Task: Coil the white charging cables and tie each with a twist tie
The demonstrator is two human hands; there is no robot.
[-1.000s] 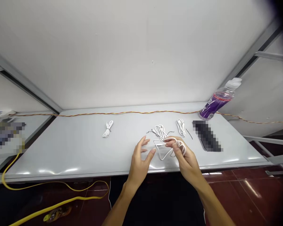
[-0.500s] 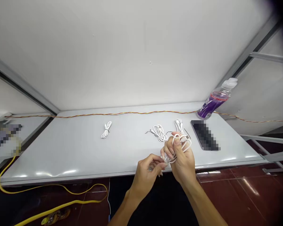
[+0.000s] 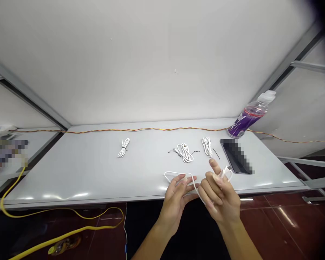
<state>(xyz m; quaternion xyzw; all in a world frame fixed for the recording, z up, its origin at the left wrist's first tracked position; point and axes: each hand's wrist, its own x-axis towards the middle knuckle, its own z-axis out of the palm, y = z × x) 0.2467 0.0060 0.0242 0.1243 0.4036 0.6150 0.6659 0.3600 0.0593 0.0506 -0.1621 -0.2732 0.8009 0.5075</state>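
Observation:
A white cable (image 3: 195, 186) runs between my two hands above the table's front edge. My left hand (image 3: 176, 195) pinches part of it, and a loop bulges out past the fingertips. My right hand (image 3: 219, 193) is closed on the other part, with the index finger pointing outward; a small loop and a connector stick out by the thumb. Beyond my hands lies a coiled white cable (image 3: 184, 153), with thin black ties beside it. Right of that rests another coiled white cable (image 3: 206, 146). A third bundle, a tied white cable (image 3: 123, 148), lies farther left.
A dark flat device (image 3: 237, 157), partly pixelated, lies at the right of the grey table (image 3: 83, 162). Behind it stands a bottle with a purple label (image 3: 243, 121). A twisted wire (image 3: 148, 129) crosses the back. At lower left hangs a yellow strap (image 3: 81, 234).
The cable's gathered coil has been loosened and a length now stretches between my hands. My right hand has shifted right and down; my left has moved slightly right.

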